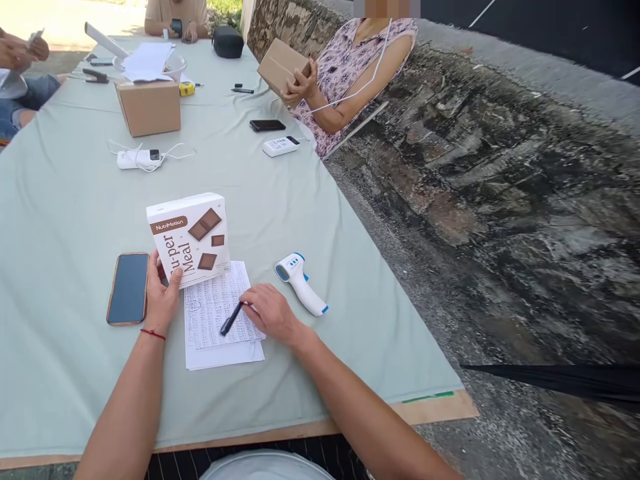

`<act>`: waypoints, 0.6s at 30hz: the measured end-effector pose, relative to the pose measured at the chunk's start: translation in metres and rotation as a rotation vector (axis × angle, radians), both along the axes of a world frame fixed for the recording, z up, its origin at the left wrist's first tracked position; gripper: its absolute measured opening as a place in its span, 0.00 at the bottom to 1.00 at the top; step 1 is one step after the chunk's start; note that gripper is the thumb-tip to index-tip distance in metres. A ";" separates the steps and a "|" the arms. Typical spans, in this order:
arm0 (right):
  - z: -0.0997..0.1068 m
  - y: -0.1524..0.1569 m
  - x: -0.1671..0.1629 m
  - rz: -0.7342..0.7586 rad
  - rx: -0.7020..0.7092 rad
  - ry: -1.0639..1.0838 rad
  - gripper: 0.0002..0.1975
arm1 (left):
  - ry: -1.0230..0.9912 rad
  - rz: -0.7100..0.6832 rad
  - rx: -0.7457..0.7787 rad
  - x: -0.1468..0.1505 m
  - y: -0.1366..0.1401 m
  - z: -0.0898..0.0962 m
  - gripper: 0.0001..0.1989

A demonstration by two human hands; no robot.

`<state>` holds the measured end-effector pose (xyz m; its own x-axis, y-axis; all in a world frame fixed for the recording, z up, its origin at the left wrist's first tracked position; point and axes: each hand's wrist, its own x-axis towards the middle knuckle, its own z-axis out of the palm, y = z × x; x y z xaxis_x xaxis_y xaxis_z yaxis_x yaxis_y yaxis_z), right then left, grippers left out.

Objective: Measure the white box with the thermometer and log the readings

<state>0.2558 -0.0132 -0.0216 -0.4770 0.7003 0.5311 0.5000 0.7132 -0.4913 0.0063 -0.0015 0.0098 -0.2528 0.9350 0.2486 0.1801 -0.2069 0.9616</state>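
Note:
My left hand (164, 293) grips the lower left corner of a white NutriMotion meal box (193, 233) printed with brown chocolate squares, thumb on its front. The box stands tilted over the top of some sheets of paper (220, 323) covered in handwriting. Between the fingers of my right hand (270, 310) is a dark pen (231, 319), slanting down across the written sheet. To the left of the box lies a smartphone (128, 289) with a dark screen. A white and blue infrared thermometer (301, 283) rests to the right of my right hand.
Farther along the cloth-covered table (75, 220) are a white device with a cable (140, 159), a cardboard box (149, 110), a black phone (267, 125) and another white device (281, 146). A person at the right holds a cardboard box (284, 70). Others sit at the far end and left.

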 end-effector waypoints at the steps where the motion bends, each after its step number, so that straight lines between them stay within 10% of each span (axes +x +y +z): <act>1: 0.000 0.001 0.002 -0.062 -0.055 0.150 0.04 | 0.003 -0.001 0.006 0.000 0.000 -0.001 0.33; 9: -0.002 0.032 -0.017 -0.363 -0.688 0.889 0.07 | 0.026 0.011 0.011 -0.005 0.003 -0.006 0.34; 18: -0.008 0.030 -0.034 -0.563 -0.656 0.699 0.06 | 0.056 0.013 0.029 -0.003 0.001 -0.005 0.33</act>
